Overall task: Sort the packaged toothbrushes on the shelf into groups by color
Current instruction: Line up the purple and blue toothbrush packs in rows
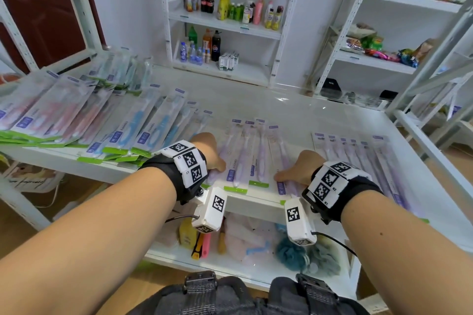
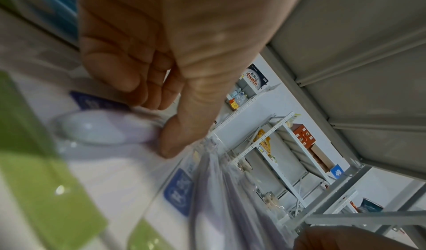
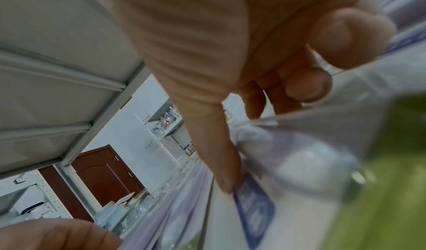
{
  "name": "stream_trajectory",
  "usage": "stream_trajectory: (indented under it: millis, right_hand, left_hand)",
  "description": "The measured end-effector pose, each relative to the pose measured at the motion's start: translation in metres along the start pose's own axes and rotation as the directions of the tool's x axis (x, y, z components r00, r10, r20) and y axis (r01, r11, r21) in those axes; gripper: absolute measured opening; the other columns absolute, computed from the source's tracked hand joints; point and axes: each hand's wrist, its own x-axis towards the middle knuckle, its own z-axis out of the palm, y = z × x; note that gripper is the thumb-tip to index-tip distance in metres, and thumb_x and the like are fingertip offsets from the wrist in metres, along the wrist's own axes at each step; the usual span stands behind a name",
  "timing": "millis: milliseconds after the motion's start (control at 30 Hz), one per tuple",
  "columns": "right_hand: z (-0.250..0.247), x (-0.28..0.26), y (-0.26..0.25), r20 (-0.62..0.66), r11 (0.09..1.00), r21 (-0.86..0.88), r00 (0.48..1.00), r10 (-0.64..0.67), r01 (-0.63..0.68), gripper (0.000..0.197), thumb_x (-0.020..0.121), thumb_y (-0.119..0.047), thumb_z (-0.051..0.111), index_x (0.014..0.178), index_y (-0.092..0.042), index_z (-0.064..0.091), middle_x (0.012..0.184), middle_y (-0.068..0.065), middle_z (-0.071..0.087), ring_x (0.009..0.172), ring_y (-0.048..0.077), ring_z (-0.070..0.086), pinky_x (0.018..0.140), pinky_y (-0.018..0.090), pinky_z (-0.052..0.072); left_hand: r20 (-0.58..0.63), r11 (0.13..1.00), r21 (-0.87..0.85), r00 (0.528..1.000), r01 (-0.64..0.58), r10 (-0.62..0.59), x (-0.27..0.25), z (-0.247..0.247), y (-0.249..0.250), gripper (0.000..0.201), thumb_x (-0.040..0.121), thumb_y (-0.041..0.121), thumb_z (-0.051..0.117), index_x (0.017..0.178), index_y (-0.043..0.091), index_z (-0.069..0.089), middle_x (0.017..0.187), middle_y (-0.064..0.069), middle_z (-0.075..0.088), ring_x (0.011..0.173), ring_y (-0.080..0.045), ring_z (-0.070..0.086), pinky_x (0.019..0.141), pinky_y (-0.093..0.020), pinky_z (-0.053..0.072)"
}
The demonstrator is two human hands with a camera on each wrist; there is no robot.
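Observation:
Packaged toothbrushes lie on a white shelf (image 1: pixel 281 107). Pink packs (image 1: pixel 58 115) are heaped at the far left, blue ones (image 1: pixel 143 130) beside them, pale green ones (image 1: pixel 120 69) behind. A row of purple packs (image 1: pixel 358 156) lies at the right. A few purple packs (image 1: pixel 245 156) sit in the middle between my hands. My left hand (image 1: pixel 216 161) (image 2: pixel 161 122) pinches the leftmost purple pack (image 2: pixel 103 128) with thumb and curled fingers. My right hand (image 1: pixel 291 174) (image 3: pixel 260 141) grips another purple pack (image 1: pixel 284 156) (image 3: pixel 288 153), thumb on top.
Below the front edge, a lower shelf (image 1: pixel 179 261) holds sponges, cloths and bottles. Shelving with drink bottles (image 1: pixel 225 10) stands behind, snack racks (image 1: pixel 378 46) to the right. A white frame rail (image 1: pixel 435 151) runs along the shelf's right side.

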Motion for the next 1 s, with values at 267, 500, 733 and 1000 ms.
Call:
stream_trajectory:
  millis: [267,500,733,1000]
  right_hand:
    - [-0.009,-0.008,0.011,-0.093,0.983,0.175,0.995,-0.041,0.057,0.047,0.074,-0.042,0.072,0.101,-0.006,0.061,0.087,0.005,0.058,0.079,0.021,0.059,0.054,0.021,0.038]
    - [-0.026,-0.016,0.032,-0.210,0.663,0.735,0.977,0.026,0.140,0.034,0.083,-0.041,0.061,0.088,-0.008,0.068,0.072,0.011,0.071,0.073,0.027,0.071,0.069,0.038,0.055]
    - [-0.035,-0.020,0.072,-0.163,0.327,0.941,0.963,0.213,0.087,0.027,0.081,-0.042,0.058,0.066,-0.019,0.060,0.060,0.003,0.060,0.051,0.019,0.054,0.051,0.028,0.047]
    - [-0.033,-0.034,0.131,-0.067,0.088,0.995,0.970,0.234,0.048,0.018,0.088,-0.007,0.051,0.083,-0.007,0.068,0.070,0.012,0.066,0.060,0.023,0.062,0.054,0.030,0.049]
  left_hand:
    - [0.021,0.992,-0.123,1.000,0.011,-0.008,-0.002,0.000,-0.001,0.030,0.073,0.026,0.065,0.046,0.014,0.059,0.051,0.001,0.060,0.050,-0.016,0.056,0.052,-0.021,0.042]
    - [-0.225,0.886,-0.439,0.973,-0.147,0.050,0.000,-0.013,0.012,0.042,0.091,0.033,0.048,0.053,0.013,0.048,0.057,-0.007,0.052,0.055,-0.022,0.051,0.054,-0.023,0.041]
    - [-0.230,0.464,-0.862,0.973,-0.204,-0.001,-0.010,0.001,0.066,0.038,0.093,0.027,0.049,0.058,0.013,0.043,0.054,-0.004,0.040,0.037,-0.016,0.042,0.033,-0.014,0.032]
    - [-0.106,0.280,-0.954,0.994,-0.105,0.011,-0.014,0.023,0.122,0.027,0.088,0.008,0.046,0.063,0.013,0.054,0.047,-0.002,0.049,0.041,-0.017,0.042,0.038,-0.017,0.029]
